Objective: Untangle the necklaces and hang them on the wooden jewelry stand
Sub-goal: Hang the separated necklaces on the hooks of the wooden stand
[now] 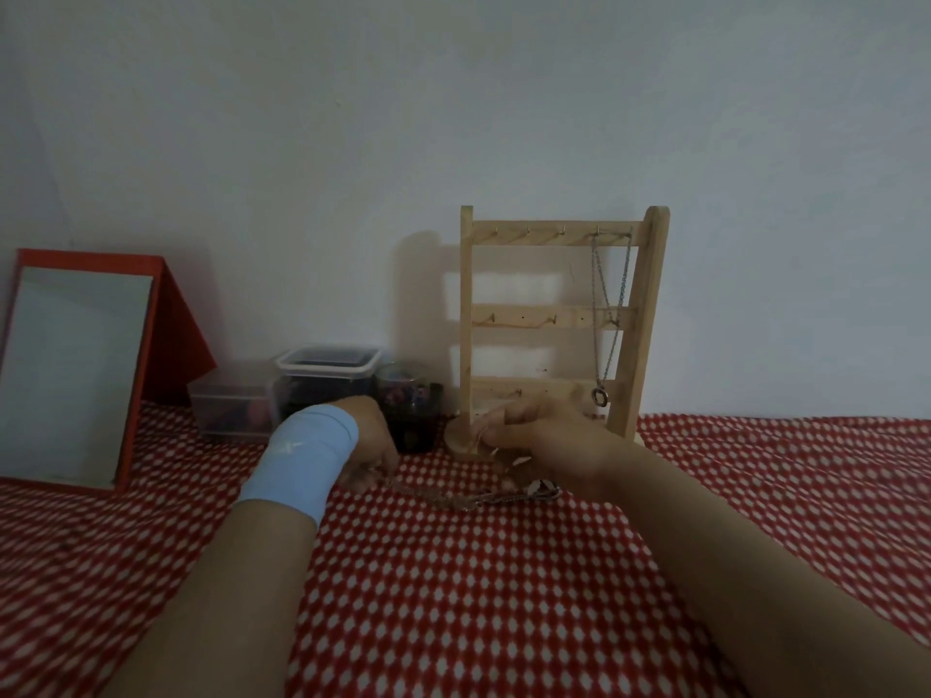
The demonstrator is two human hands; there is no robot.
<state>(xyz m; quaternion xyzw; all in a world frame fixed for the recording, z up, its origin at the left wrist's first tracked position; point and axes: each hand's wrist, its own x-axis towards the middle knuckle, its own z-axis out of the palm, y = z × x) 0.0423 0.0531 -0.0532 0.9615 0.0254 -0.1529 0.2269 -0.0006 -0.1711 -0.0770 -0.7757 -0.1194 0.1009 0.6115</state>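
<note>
Head view: left hand and right hand each pinch the chains, stretched sideways between them; stand just behind the right

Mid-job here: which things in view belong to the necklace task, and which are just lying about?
Job:
pale wooden ladder-shaped jewelry stand
silver chain necklace hung on it
tangled metal necklaces, pinched by left hand and right hand

Lying about:
red-framed mirror
clear lidded plastic box
smaller clear plastic box
dark jar
</note>
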